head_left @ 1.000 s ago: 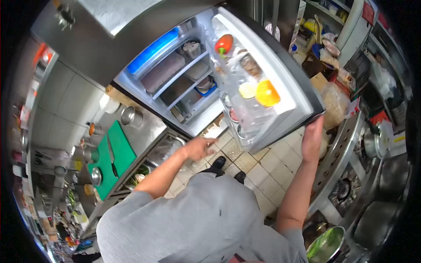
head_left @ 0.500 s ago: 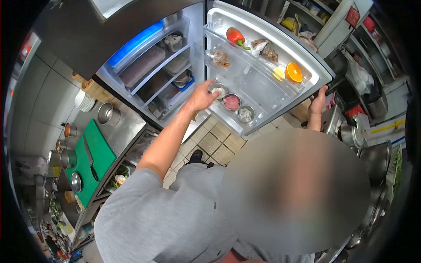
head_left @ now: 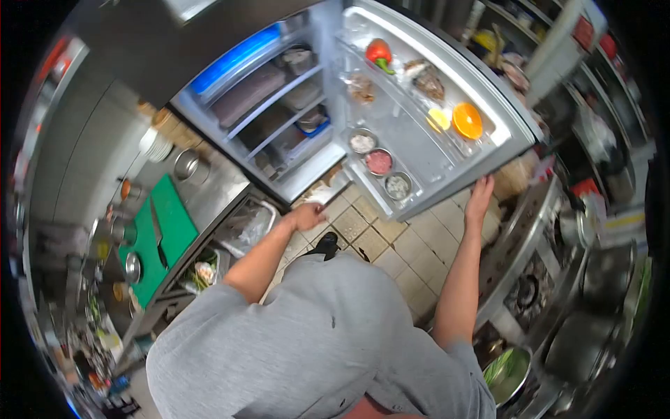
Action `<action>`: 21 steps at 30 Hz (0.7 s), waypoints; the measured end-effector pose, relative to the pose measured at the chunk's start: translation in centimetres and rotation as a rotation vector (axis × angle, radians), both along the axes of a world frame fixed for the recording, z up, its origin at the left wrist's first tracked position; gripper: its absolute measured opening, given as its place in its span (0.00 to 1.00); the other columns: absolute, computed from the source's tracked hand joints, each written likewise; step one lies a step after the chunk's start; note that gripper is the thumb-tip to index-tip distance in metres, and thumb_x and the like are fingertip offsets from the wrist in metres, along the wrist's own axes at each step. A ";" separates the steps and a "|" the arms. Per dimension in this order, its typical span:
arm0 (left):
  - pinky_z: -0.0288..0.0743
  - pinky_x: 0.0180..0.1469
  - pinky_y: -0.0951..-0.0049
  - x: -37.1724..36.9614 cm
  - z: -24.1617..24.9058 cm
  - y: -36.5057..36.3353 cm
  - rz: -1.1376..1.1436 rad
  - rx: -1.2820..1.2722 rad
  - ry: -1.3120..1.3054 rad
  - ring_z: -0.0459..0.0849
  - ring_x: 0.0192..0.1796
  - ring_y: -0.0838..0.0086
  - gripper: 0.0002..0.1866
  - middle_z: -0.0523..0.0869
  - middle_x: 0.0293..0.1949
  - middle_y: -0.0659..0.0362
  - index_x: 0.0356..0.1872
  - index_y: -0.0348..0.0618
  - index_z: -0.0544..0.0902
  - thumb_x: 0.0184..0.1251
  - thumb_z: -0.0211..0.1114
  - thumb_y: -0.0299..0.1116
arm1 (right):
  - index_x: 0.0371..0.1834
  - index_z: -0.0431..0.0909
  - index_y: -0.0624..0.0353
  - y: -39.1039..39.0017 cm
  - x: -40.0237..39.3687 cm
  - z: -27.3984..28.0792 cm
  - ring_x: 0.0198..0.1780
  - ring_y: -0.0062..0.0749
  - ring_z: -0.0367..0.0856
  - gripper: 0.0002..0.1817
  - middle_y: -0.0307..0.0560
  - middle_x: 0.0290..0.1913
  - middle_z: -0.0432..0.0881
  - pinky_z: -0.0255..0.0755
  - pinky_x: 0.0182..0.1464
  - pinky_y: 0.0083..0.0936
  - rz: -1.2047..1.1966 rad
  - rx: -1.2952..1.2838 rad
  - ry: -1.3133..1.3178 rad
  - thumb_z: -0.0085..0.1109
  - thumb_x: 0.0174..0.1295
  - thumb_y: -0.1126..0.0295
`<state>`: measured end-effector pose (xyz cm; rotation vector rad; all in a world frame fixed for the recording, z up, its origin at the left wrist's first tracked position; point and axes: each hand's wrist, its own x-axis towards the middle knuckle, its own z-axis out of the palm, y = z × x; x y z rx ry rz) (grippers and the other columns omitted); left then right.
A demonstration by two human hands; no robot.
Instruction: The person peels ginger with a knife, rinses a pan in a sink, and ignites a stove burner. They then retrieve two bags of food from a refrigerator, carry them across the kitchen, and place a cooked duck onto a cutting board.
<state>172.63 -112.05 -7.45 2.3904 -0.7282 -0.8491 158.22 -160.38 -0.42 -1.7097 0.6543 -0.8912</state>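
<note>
The refrigerator door (head_left: 447,188) stands wide open. My right hand (head_left: 479,197) is just below its outer edge, with fingers stretched up and nothing in the palm. My left hand (head_left: 307,216) hangs over the floor below the fridge compartment, empty, its fingers loosely bent and apart. On the lowest door shelf sit three small metal bowls: one with white pieces (head_left: 362,142), one with pink meat (head_left: 378,162) and one with pale pieces (head_left: 398,186). Higher door shelves hold a red bell pepper (head_left: 377,50), a halved orange (head_left: 467,121), a lemon piece (head_left: 438,120) and bagged food (head_left: 428,85).
To the left, a steel counter holds a green cutting board (head_left: 164,230), a knife (head_left: 158,230) and a metal pot (head_left: 191,166). On the right is a stove (head_left: 527,293) beside a pot with greens (head_left: 508,373). Containers fill the fridge shelves (head_left: 276,105).
My left hand has drawn back from the bowls on the door shelf and dropped lower. My right hand has moved down and left along the door's edge. The head view has shifted.
</note>
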 end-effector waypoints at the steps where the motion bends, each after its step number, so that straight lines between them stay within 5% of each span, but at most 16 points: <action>1: 0.78 0.58 0.62 -2.2 -1.8 2.4 0.052 0.026 0.028 0.85 0.55 0.54 0.32 0.87 0.52 0.44 0.62 0.39 0.79 0.63 0.69 0.52 | 0.71 0.61 0.69 1.5 -0.6 -1.4 0.70 0.44 0.67 0.29 0.59 0.69 0.69 0.56 0.73 0.35 0.050 0.027 0.040 0.44 0.79 0.56; 7: 0.82 0.46 0.66 -13.7 -5.7 16.8 0.537 0.153 0.235 0.87 0.43 0.67 0.31 0.88 0.49 0.48 0.65 0.39 0.77 0.65 0.69 0.47 | 0.72 0.56 0.68 6.6 -3.1 -10.5 0.68 0.45 0.66 0.32 0.58 0.68 0.68 0.57 0.71 0.36 0.282 0.126 0.003 0.47 0.77 0.54; 9: 0.80 0.55 0.65 -16.9 -4.6 21.0 0.688 0.173 0.207 0.87 0.50 0.61 0.32 0.88 0.51 0.43 0.61 0.36 0.80 0.62 0.69 0.48 | 0.72 0.56 0.68 8.0 -3.0 -11.9 0.67 0.46 0.66 0.33 0.58 0.66 0.68 0.57 0.71 0.36 0.324 0.072 -0.033 0.48 0.77 0.53; 11: 0.81 0.51 0.63 -20.1 -3.9 24.6 0.942 0.162 0.263 0.87 0.47 0.64 0.29 0.88 0.50 0.48 0.62 0.41 0.80 0.64 0.68 0.47 | 0.71 0.56 0.68 9.4 -3.5 -13.7 0.65 0.45 0.67 0.34 0.57 0.63 0.69 0.58 0.70 0.36 0.252 0.065 -0.011 0.52 0.75 0.53; 15: 0.80 0.47 0.53 -27.2 -2.4 31.3 1.397 -0.120 0.418 0.86 0.46 0.61 0.26 0.83 0.55 0.57 0.64 0.52 0.77 0.67 0.66 0.46 | 0.72 0.55 0.67 12.6 -4.2 -13.5 0.67 0.47 0.65 0.35 0.59 0.66 0.67 0.56 0.71 0.37 0.255 0.048 0.088 0.55 0.74 0.54; 21: 0.80 0.52 0.56 -37.3 -0.9 45.8 1.985 -0.718 0.235 0.82 0.56 0.61 0.24 0.78 0.62 0.54 0.68 0.53 0.71 0.74 0.58 0.45 | 0.77 0.50 0.63 20.5 -6.4 -12.5 0.70 0.48 0.63 0.40 0.60 0.74 0.59 0.68 0.66 0.41 0.386 0.039 0.139 0.61 0.70 0.63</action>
